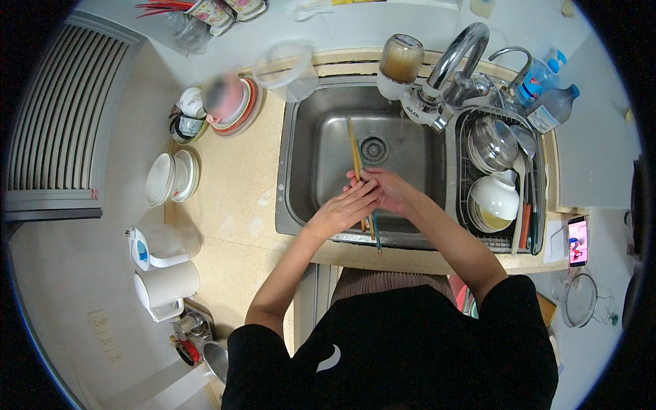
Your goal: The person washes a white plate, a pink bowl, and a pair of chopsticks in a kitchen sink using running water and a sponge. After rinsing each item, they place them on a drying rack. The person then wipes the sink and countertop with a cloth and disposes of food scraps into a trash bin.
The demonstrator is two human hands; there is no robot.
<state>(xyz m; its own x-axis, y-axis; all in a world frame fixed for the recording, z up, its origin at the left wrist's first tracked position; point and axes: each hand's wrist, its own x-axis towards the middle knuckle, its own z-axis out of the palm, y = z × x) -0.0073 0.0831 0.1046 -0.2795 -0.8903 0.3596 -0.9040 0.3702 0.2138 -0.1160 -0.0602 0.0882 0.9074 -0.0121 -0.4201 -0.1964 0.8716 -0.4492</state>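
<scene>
Several chopsticks (353, 146), yellowish and blue-green, lie pressed between my two hands over the front part of a stainless steel sink (328, 97). My left hand (346, 210) is laid flat across them from above, fingers stretched out. Beneath and beside it, my right hand (393, 192) cups the bundle, its fingertips showing past the left fingers. The sticks' far ends reach toward the drain (374, 148), and their near ends stick out over the sink's front rim. A thin trickle of water falls from the filter (420, 105) on the chrome faucet (474, 41).
A drying basket (461, 179) to the right holds white bowls (494, 197), a metal bowl (494, 143) and utensils. Stacked dishes (251, 115) and a clear plastic tub (287, 72) stand at the back left. Two pitchers (169, 279) line the left counter. A phone (577, 241) leans at right.
</scene>
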